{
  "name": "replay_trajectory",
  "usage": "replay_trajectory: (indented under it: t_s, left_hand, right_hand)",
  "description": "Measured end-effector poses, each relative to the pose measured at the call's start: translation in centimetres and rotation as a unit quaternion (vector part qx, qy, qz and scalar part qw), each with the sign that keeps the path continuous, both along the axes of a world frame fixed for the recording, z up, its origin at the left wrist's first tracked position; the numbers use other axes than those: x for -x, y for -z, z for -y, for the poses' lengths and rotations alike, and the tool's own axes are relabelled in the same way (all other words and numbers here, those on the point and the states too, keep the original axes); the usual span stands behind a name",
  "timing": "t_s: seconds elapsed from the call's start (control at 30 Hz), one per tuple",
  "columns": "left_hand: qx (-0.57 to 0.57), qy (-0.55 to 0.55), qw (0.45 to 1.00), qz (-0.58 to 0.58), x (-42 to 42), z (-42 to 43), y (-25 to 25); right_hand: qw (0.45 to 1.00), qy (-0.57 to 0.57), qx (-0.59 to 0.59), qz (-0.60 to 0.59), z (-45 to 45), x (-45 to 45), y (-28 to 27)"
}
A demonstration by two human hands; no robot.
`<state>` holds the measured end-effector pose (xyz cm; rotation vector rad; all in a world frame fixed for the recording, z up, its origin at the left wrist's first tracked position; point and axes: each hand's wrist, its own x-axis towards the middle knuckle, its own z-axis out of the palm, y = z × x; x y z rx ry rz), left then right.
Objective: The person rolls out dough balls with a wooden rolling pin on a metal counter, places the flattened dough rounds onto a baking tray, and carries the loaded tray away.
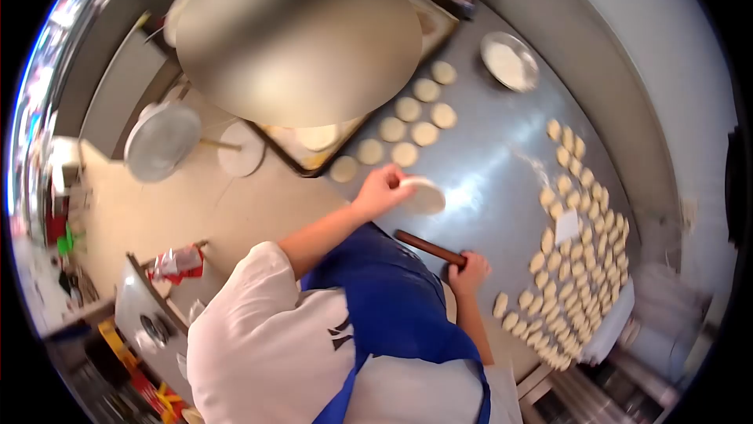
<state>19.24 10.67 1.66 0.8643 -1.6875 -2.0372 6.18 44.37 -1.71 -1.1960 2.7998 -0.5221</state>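
My left hand (382,190) pinches the edge of a thin round dough wrapper (425,196), held up off the steel worktop (478,189). Under my right hand (470,272) is one end of a dark wooden rolling pin (427,247), with its other end pointing toward my left hand. Flat dough rounds (405,154) lie in rows on the steel beyond my left hand. A large crowd of small dough pieces (576,283) covers the right side of the worktop, with a white scraper-like square (566,226) among them.
A metal bowl of flour (508,61) stands at the far right. A large, blurred round metal surface (298,40) fills the upper left, above a dark-rimmed tray (314,161). A round, pale lid-like disc (163,141) is at the left. A steel wall (604,55) borders the worktop.
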Motion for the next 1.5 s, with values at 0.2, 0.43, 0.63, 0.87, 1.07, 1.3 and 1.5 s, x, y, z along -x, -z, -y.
replay_trajectory:
  t_s: [0.2,0.43,0.63,0.87,1.07,1.3,1.5]
  left_hand:
    - [-0.202,-0.399,0.865,-0.229,-8.2,21.8,-3.3]
    - [-0.312,-0.34,0.878,-0.125,-17.4,40.1,2.5]
    - [-0.055,-0.411,0.904,0.11,-16.6,40.9,2.2]
    - [0.65,-0.266,0.663,0.259,-12.1,31.0,-2.8]
    - [0.547,0.286,0.775,0.135,0.0,2.5,-6.0]
    - [0.597,0.213,0.758,0.153,5.0,-8.5,4.7]
    - [0.589,0.247,0.744,0.196,0.0,-9.4,7.6]
  right_hand:
    - [0.995,0.083,-0.057,-0.005,0.6,-1.0,1.0]
    - [0.981,0.16,-0.106,-0.004,1.6,-1.5,1.0]
    - [0.978,0.193,-0.081,0.014,2.9,-2.8,0.5]
    - [0.99,0.135,-0.032,0.025,2.5,-0.7,1.3]
    - [0.994,-0.057,0.07,0.058,7.2,4.2,-0.1]
    - [0.971,-0.125,0.142,0.149,20.4,7.7,0.6]
    - [0.969,0.115,0.166,0.142,30.4,-1.3,2.6]
